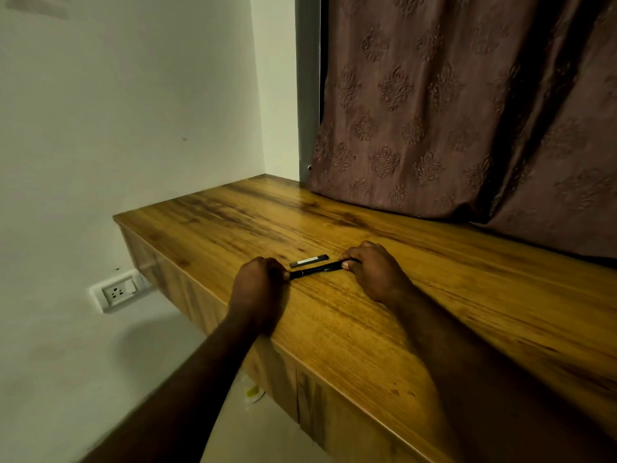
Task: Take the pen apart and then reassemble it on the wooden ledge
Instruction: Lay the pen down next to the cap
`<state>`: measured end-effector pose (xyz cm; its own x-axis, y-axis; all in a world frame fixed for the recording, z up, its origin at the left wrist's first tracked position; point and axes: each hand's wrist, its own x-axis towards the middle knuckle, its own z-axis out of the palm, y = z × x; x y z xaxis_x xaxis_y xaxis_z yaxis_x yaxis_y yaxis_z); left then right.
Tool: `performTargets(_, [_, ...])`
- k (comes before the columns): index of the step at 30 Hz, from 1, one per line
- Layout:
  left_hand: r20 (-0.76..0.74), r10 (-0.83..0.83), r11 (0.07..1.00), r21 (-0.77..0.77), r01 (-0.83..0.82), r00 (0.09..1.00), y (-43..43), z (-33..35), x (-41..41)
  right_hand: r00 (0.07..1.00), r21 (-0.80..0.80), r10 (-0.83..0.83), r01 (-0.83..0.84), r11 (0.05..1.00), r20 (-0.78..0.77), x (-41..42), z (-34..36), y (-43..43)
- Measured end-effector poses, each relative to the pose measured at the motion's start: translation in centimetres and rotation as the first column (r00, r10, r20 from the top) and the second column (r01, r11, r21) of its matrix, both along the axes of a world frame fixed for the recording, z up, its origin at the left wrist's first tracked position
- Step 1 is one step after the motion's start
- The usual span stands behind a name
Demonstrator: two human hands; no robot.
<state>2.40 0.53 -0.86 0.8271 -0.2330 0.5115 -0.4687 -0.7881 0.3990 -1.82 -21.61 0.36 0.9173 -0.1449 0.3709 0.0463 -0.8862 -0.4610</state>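
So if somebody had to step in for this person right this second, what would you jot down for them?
Left hand: pinching the left end of the pen.
Right hand: gripping the pen's right end.
The pen is held low over the wooden ledge, between both hands.
One dark loose piece, probably the cap, lies on the ledge just behind the pen.
Done: that piece appears to be off.
Left: I cannot tell whether the barrel is being pulled apart or rejoined; the loose piece still has to go back on.

Pen (315, 269): slim, black, lying slantwise on the wooden ledge (417, 312).
Loose piece (309, 261): dark, short, possibly the cap, just behind.
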Motion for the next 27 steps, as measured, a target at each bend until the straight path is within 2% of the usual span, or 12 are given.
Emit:
performTargets(4, [-0.042, 0.020, 1.000, 0.006, -0.020, 0.999, -0.1, -0.1, 0.1, 1.000, -0.017, -0.010, 0.010, 1.000, 0.000, 0.4, -0.1, 0.0])
performTargets(8, [-0.062, 0.022, 0.996, -0.080, -0.027, 0.998, -0.1, 0.2, -0.4, 1.000, -0.018, -0.017, 0.017, 1.000, 0.004, 0.5, -0.2, 0.0])
performTargets(17, [-0.067, -0.002, 1.000, -0.006, 0.002, 0.998, 0.0, 0.6, -0.7, 0.998, -0.052, -0.060, 0.060, 0.997, 0.009, 0.8, -0.3, 0.2])
performTargets(21, [-0.040, -0.028, 0.997, -0.069, 0.025, 0.999, -0.2, 1.1, -1.6, 0.998, -0.055, -0.066, 0.067, 0.996, 0.014, 0.7, -0.4, 0.1])
performTargets(25, [-0.077, -0.019, 0.999, -0.035, 0.017, 0.997, -0.2, 1.1, -1.7, 0.997, -0.115, -0.074, 0.074, 0.991, 0.003, 0.5, -0.3, 0.5])
performTargets(27, [-0.105, -0.025, 0.995, -0.097, 0.015, 0.994, 0.0, 1.2, -1.9, 0.997, -0.103, -0.072, 0.072, 0.992, 0.003, 0.3, -0.3, 0.5])
